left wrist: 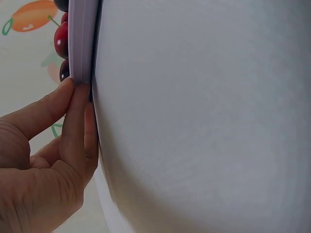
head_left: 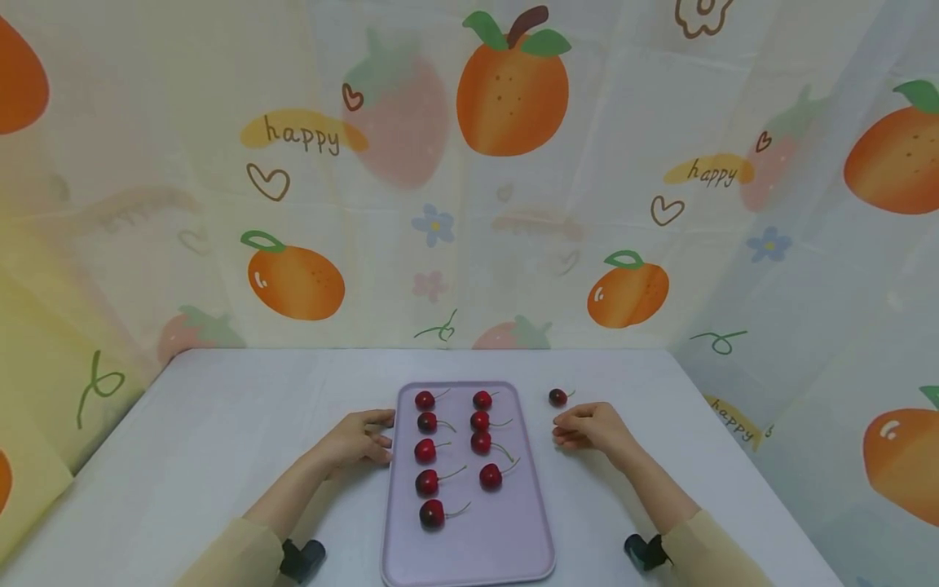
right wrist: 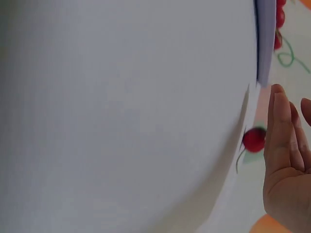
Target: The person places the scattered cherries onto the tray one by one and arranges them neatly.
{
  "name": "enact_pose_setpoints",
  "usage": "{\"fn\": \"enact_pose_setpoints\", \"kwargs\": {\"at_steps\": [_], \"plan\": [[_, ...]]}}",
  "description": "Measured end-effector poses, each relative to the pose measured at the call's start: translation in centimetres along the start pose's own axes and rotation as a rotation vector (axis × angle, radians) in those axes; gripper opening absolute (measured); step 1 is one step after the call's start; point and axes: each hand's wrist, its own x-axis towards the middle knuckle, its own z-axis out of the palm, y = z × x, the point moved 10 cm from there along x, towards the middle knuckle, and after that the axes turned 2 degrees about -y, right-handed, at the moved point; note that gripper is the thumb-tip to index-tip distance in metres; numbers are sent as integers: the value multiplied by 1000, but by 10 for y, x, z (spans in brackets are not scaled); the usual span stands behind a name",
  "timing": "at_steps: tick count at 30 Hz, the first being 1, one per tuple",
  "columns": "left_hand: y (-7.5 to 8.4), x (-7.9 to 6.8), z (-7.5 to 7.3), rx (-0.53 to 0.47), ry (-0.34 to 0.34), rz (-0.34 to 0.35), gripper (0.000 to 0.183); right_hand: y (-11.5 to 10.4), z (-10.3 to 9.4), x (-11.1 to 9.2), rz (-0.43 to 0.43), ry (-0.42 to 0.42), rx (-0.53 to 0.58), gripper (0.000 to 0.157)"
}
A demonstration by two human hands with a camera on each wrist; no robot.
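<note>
A pale purple tray (head_left: 469, 550) lies in the middle of the table, with dark red cherries in two rows along it, stems pointing mostly right. The left row ends in a darker cherry (head_left: 432, 514); the right row ends a little farther back, at a cherry (head_left: 491, 476). My left hand (head_left: 354, 438) rests its fingertips against the tray's left edge; in the left wrist view its fingertips (left wrist: 81, 92) meet the rim. Right of the tray, my right hand (head_left: 596, 428) holds nothing, its fingers extended beside a single loose cherry (head_left: 558, 398) on the table.
White cloth covers the table (head_left: 293, 383), whose far edge meets a fruit-print curtain (head_left: 513, 196). That curtain also hangs along both sides. Black wrist cameras sit at the left sleeve (head_left: 242, 550) and the right sleeve (head_left: 707, 546).
</note>
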Motion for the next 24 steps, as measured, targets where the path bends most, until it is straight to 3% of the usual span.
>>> {"fn": "enact_pose_setpoints", "kwargs": {"at_steps": [12, 18, 24], "plan": [[2, -2, 2, -9, -21, 4, 79, 8, -56, 18, 77, 232, -14, 37], [0, 0, 1, -10, -2, -14, 78, 6, -70, 27, 87, 309, -82, 37], [-1, 0, 0, -1, 5, -18, 78, 5, -76, 36, 69, 347, -64, 36]]}}
